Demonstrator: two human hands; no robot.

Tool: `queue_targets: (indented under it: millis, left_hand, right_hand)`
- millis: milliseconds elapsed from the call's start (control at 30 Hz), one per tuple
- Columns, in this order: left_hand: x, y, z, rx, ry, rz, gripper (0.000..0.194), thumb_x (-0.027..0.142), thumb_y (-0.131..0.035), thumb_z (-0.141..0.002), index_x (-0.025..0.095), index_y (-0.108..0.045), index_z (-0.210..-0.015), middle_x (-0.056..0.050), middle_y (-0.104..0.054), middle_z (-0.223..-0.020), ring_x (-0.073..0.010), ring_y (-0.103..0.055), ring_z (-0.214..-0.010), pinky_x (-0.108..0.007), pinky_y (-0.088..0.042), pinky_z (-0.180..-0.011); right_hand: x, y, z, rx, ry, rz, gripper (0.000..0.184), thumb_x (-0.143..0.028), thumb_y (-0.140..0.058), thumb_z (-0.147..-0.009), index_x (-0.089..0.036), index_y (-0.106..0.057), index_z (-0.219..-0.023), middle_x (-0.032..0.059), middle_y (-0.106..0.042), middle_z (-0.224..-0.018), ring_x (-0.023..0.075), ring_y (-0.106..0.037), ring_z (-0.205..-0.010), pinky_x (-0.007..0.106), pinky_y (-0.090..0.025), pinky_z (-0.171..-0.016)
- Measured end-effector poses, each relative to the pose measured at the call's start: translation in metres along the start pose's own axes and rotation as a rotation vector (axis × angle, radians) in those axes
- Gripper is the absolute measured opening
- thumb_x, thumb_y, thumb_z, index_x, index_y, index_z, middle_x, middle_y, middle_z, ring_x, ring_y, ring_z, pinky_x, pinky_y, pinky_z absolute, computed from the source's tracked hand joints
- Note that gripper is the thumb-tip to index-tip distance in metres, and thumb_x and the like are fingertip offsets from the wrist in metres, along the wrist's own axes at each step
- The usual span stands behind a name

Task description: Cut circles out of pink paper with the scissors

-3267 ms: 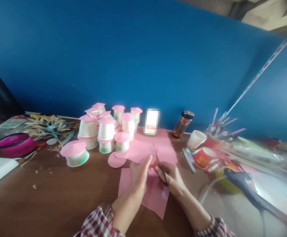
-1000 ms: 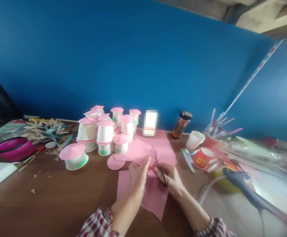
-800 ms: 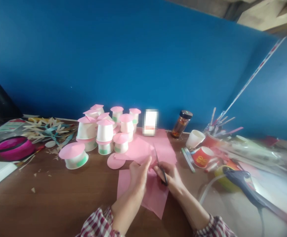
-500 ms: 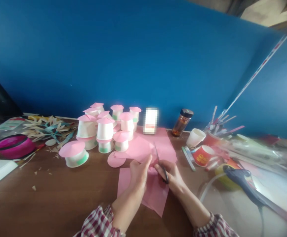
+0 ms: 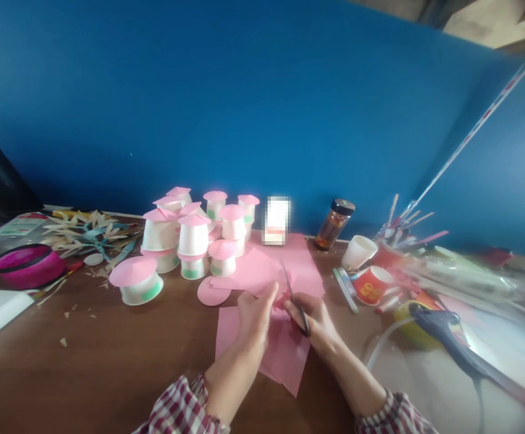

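Observation:
My right hand (image 5: 319, 324) is closed round the black-handled scissors (image 5: 304, 323), whose thin blades point away from me over pink paper. Opposite it, my left hand (image 5: 254, 325) pinches a small piece of pink paper (image 5: 281, 299) beside the blades. My left fingertips are partly hidden behind the thumb. Beneath both wrists lie pink paper sheets (image 5: 287, 367), and larger pink sheets (image 5: 307, 259) are spread farther back. A round pink paper disc (image 5: 212, 293) rests left of my left hand.
White paper cups with pink paper tops (image 5: 193, 238) stand stacked at left. A tilted jar (image 5: 335, 224), a white cup (image 5: 358, 252), a red cup (image 5: 373, 284) and a glue gun (image 5: 443, 325) are at right. Cut strips (image 5: 94, 235) lie far left, before a blue wall (image 5: 244, 108).
Both hands and the scissors stay almost in place. A bit of pink paper now shows beside the blades, and the whole view has shifted very slightly.

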State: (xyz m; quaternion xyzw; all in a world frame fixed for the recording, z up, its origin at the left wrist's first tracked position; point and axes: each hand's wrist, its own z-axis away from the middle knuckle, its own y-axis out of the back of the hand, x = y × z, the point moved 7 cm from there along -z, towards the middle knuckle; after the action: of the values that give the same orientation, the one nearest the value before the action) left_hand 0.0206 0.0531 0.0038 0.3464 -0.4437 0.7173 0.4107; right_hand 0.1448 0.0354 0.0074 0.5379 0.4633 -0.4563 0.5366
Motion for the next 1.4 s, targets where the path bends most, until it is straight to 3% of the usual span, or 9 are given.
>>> queue_targets:
  millis: [267, 467, 800, 1400]
  left_hand:
    - [-0.0006, -0.0014, 0.0010, -0.002, 0.048, 0.036, 0.026, 0.021, -0.067, -0.066, 0.015, -0.055, -0.044, 0.001, -0.049, -0.034, -0.0127, -0.048, -0.031, -0.023, -0.036, -0.033]
    - [-0.0012, 0.0061, -0.0041, 0.091, 0.028, 0.025, 0.024, 0.024, -0.072, -0.063, 0.016, -0.053, -0.050, 0.001, -0.052, -0.040, -0.0124, -0.049, -0.036, -0.023, -0.039, -0.036]
    - [-0.0022, 0.0004, -0.0027, 0.002, 0.017, -0.016, 0.025, 0.026, -0.068, -0.067, 0.014, -0.057, -0.048, 0.001, -0.049, -0.037, -0.0113, -0.046, -0.034, -0.023, -0.037, -0.037]
    - [0.0014, 0.0004, -0.0022, -0.017, -0.006, 0.001, 0.022, 0.024, -0.068, -0.067, 0.014, -0.059, -0.050, 0.002, -0.049, -0.036, -0.0105, -0.046, -0.034, -0.021, -0.036, -0.036]
  right_hand:
    - [0.0015, -0.0001, -0.0007, 0.004, -0.006, 0.012, 0.038, -0.051, -0.067, -0.072, -0.013, -0.063, -0.067, -0.0042, -0.045, -0.048, 0.0084, -0.037, -0.042, 0.021, -0.029, -0.039]
    - [-0.0007, 0.0002, -0.0008, 0.002, 0.028, 0.012, 0.035, -0.046, -0.069, -0.073, -0.014, -0.059, -0.062, -0.0039, -0.045, -0.050, 0.0082, -0.037, -0.044, 0.020, -0.027, -0.040]
    - [-0.0005, -0.0018, 0.0004, 0.007, -0.010, -0.042, 0.036, -0.049, -0.067, -0.073, -0.014, -0.060, -0.067, -0.0052, -0.045, -0.046, 0.0076, -0.038, -0.039, 0.019, -0.031, -0.036]
    - [0.0041, 0.0011, -0.0013, -0.011, 0.005, -0.044, 0.030, -0.040, -0.069, -0.075, -0.014, -0.058, -0.065, -0.0051, -0.045, -0.048, 0.0072, -0.038, -0.041, 0.018, -0.032, -0.038]
